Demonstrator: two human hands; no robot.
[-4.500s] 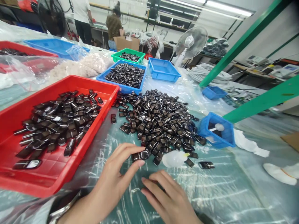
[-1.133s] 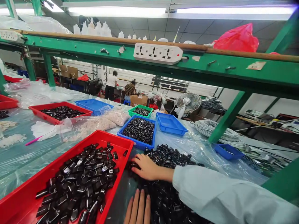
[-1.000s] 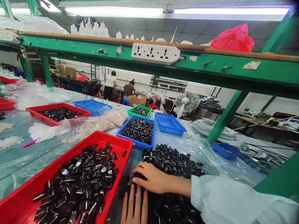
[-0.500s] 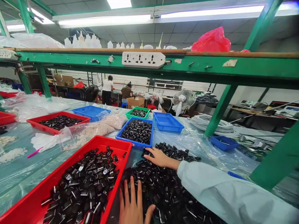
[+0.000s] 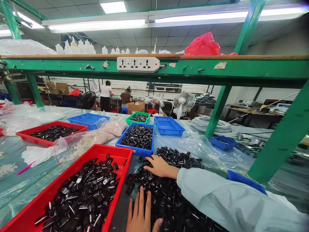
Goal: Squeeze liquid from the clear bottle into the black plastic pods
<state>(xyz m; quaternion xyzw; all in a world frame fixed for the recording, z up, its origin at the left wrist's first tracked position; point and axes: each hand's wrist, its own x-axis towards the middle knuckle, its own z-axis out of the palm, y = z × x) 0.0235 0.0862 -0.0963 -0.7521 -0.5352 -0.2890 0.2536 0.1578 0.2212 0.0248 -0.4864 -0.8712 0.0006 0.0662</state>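
Note:
A wide heap of small black plastic pieces with shiny faces lies loose on the sheeted table. My left hand is at the heap's near left edge, fingers stretched and slightly apart, palm down. Farther out, my right hand rests flat over the heap's upper part, its fingers spread and nothing visibly gripped. Left of both hands stands a long red tray holding many like pieces. Just beyond my right hand is a blue tray, also filled with black pieces.
An empty blue tray and a small green tray with pieces stand farther back. A plastic bag of pale bits and a pink pen lie left. A green post rises at right. A green shelf beam crosses above.
The view has shifted slightly. My left hand has slid a little rightward, away from the red tray, and the gap between tray and heap is wider. My right hand stays about where it was.

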